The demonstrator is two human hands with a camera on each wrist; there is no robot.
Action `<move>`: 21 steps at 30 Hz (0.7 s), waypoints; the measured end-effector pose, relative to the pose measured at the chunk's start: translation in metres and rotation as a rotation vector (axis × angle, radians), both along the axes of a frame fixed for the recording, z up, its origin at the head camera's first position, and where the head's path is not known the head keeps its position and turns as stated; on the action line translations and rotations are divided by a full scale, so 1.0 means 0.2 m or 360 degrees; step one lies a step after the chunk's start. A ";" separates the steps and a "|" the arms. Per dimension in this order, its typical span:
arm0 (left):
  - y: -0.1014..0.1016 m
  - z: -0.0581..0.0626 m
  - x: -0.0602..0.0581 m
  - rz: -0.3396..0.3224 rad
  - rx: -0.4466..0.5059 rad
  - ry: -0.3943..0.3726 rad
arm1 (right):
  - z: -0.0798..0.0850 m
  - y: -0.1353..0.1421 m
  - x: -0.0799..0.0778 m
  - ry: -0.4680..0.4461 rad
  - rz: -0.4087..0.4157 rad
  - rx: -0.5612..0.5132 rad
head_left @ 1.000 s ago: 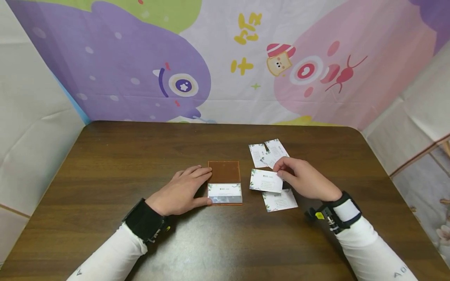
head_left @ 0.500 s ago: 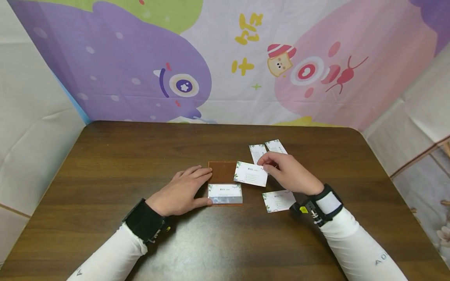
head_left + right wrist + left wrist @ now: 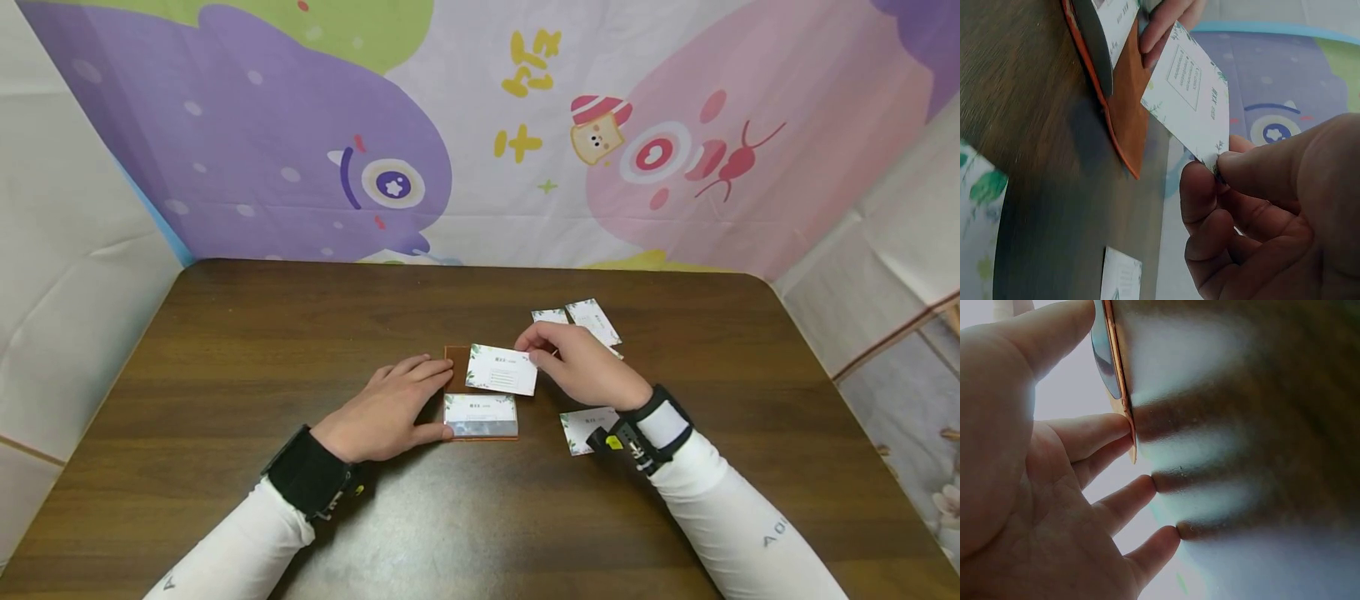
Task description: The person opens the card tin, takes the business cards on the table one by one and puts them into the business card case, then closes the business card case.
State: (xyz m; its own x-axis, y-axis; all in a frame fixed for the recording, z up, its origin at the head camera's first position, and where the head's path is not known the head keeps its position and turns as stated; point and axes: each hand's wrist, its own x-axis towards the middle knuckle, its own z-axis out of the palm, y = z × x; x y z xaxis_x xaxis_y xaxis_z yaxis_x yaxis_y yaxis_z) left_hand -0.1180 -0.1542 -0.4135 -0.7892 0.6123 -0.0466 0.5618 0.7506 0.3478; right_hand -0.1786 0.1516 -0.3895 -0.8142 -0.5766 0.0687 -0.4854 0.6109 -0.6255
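Note:
My right hand (image 3: 581, 364) pinches a white business card (image 3: 501, 369) with a green leaf print by its corner, thumb against fingers. In the right wrist view the same card (image 3: 1188, 94) is held above the brown leather card holder (image 3: 1127, 112). Flat on the table, the holder (image 3: 457, 358) has a card (image 3: 480, 408) tucked in its clear front pocket. My left hand (image 3: 386, 408) rests with spread fingers at the holder's left edge. In the left wrist view, thumb and index finger touch the holder's edge (image 3: 1124, 394), while other fingertips press the table.
Behind the right hand lie several loose cards (image 3: 594, 320), partly covered by it. Another card (image 3: 585, 429) lies nearer, partly hidden under the right wrist camera. The wooden table (image 3: 300, 308) ends at a printed cartoon cloth (image 3: 480, 167).
My right hand has lifted the card off the loose ones and carried it left over the holder's upper part. The left hand has stayed in place.

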 end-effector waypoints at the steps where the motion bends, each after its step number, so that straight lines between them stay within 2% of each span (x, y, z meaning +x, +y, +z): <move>1: 0.00 0.00 0.00 0.0001 0.0001 0.0000 | 0.00 -0.01 0.00 -0.0008 0.0004 0.0003; 21: 0.00 0.00 0.00 0.0005 0.0021 -0.0030 | -0.05 -0.13 0.00 -0.0078 0.0085 0.0007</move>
State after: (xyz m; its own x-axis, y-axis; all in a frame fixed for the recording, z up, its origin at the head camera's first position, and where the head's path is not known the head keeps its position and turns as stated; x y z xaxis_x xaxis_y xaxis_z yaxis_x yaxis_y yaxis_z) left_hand -0.1182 -0.1550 -0.4144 -0.7902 0.6105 -0.0536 0.5528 0.7477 0.3679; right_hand -0.1787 0.1263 -0.3989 -0.7845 -0.6196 0.0268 -0.4861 0.5875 -0.6469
